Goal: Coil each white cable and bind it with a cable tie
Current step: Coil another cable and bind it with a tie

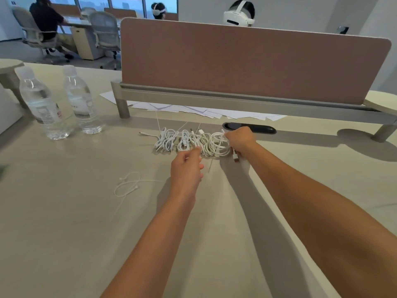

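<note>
The right hand [239,139] clasps a limp, springy coiled white cable [219,145], best pinched across its loops; the left hand [187,168] hovers half-curled, holding nothing.

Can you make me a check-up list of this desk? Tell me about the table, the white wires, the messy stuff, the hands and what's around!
Surface: beige desk, a dark oval cable port near the back.
Job's things: a row of coiled white cables in the middle; one loose white cable uncoiled, lying apart on the left.
Clutter: two water bottles at left; papers under the divider rail.
Hands: left hand pinches something thin at the row's front edge; right hand grips the rightmost coil.
Cables: thin tie ends stick out from the row; a brown plug lies by the right wrist.
Surroundings: brown divider panel; people wearing headsets behind it; office chairs far left.
</note>
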Demonstrator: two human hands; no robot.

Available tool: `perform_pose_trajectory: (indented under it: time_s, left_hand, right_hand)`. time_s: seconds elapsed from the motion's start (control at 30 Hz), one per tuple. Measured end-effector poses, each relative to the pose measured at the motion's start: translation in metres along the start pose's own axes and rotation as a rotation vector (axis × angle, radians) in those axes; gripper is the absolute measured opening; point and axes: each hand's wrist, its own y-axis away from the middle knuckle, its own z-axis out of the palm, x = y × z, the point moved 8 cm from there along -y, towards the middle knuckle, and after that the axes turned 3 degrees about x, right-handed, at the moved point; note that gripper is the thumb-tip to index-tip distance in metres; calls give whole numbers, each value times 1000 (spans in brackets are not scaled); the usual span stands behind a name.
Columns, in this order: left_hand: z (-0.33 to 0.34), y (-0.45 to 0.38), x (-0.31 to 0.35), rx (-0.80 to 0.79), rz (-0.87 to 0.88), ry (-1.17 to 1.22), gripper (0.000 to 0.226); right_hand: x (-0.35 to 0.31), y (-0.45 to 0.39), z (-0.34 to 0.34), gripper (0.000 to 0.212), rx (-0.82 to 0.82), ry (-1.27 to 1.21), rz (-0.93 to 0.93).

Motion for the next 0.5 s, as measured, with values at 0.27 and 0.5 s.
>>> perform_pose_trajectory:
  time_s: [0.27,0.5]
  left_hand:
    - [2,12,-4,-15,-13,-37,16]
    - [14,66,-2,-90,-27,-69,18]
  right_hand:
    - [14,15,-24,20,59,-133,2]
    - [37,92,-74,24,67,-456,50]
